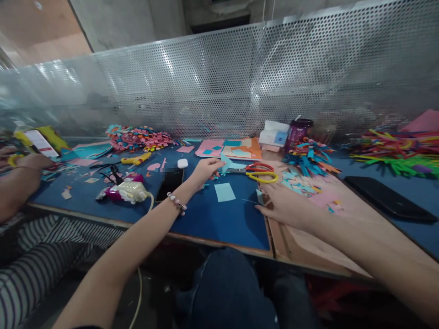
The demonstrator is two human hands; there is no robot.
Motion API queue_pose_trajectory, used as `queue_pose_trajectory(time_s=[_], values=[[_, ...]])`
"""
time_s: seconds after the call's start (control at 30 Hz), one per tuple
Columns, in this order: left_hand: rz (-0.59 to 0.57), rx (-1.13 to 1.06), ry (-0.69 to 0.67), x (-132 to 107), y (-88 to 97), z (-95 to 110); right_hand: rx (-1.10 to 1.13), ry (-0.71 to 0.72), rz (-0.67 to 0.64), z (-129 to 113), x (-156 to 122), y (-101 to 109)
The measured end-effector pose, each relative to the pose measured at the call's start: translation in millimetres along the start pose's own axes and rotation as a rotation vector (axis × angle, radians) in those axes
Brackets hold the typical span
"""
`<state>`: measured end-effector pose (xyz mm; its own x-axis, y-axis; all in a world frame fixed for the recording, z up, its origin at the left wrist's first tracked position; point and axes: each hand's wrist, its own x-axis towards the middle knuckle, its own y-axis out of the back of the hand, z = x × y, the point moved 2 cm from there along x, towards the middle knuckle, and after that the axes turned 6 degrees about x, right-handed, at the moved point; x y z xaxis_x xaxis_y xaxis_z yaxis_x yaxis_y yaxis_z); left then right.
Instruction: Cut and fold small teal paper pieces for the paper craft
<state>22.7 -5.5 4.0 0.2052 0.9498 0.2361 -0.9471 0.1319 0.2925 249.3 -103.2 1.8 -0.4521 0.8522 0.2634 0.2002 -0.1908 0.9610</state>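
Note:
My left hand (205,172) is closed in a pinch on a light blue paper piece (226,161) with cut, pointed edges. Scissors (262,172) with one red and one yellow handle loop lie just right of that piece, their blades pointing left toward it. My right hand (283,203) is beside the yellow loop, thumb apart from the fingers, with a small light blue paper piece (259,196) between them; its fingertips are partly hidden. A light blue paper square (225,192) lies flat on the blue table (219,224) between my hands.
Coloured sheets (236,148) and a pink flower bundle (137,138) line the back, before a perforated metal screen (212,91). A yellow glue gun (136,159), phone (169,183) and cabled bundle (125,189) lie left. Paper scraps (298,183) and a black phone (389,198) lie right. Another person's hand (36,161) is far left.

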Motion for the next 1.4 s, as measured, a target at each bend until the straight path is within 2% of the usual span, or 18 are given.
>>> queue_pose_trajectory(time_s=[0.1,0.17,0.23,0.3,0.4,0.5,0.67,0.8,0.93,1.0,1.07,1.17,1.23,1.3,1.4], values=[[-0.027,0.025,0.002,-2.3,-2.6,-0.4,-0.094,-0.074,-0.007,-5.0,-9.7,-13.4],[-0.046,0.031,0.006,-2.4,-3.5,-2.1,-0.155,-0.05,-0.001,-3.2,-6.6,-17.9],[-0.063,0.034,0.008,-1.5,-3.3,-4.4,-0.194,-0.037,0.012,0.7,-1.2,-17.1],[-0.058,0.034,0.002,0.1,-2.0,-6.6,-0.186,-0.088,0.019,5.3,3.1,-13.2],[-0.042,0.029,-0.018,2.9,0.4,-9.4,-0.087,-0.107,0.02,7.4,6.0,-9.5],[-0.054,0.026,-0.014,5.5,1.2,-12.1,-0.047,-0.094,0.002,1.9,7.3,-13.9],[-0.084,0.006,-0.01,7.2,0.4,-15.9,-0.158,-0.115,-0.032,-17.8,12.5,-20.6],[-0.076,-0.031,-0.001,8.4,0.2,-16.9,-0.232,-0.125,-0.011,-14.6,16.9,-4.5],[-0.064,-0.105,0.033,10.1,1.2,-16.3,-0.414,-0.301,0.175,17.8,24.3,26.8],[-0.062,-0.147,0.049,10.5,1.9,-16.7,-0.414,-0.333,0.194,29.0,34.7,35.8],[-0.059,-0.152,0.048,10.6,2.8,-17.9,-0.28,-0.286,0.2,28.5,50.6,36.6],[-0.061,-0.107,0.018,10.7,3.8,-20.3,0.163,-0.122,0.114,8.9,77.6,22.5],[-0.064,-0.085,0.0,11.0,3.9,-22.1,0.413,-0.062,0.1,-6.0,91.8,8.9],[-0.061,-0.072,-0.01,11.6,3.6,-23.5,0.542,-0.012,0.156,-15.6,101.2,-4.1],[-0.063,-0.016,-0.033,11.3,2.2,-23.1,0.611,-0.045,0.315,-16.3,106.5,-18.7]])
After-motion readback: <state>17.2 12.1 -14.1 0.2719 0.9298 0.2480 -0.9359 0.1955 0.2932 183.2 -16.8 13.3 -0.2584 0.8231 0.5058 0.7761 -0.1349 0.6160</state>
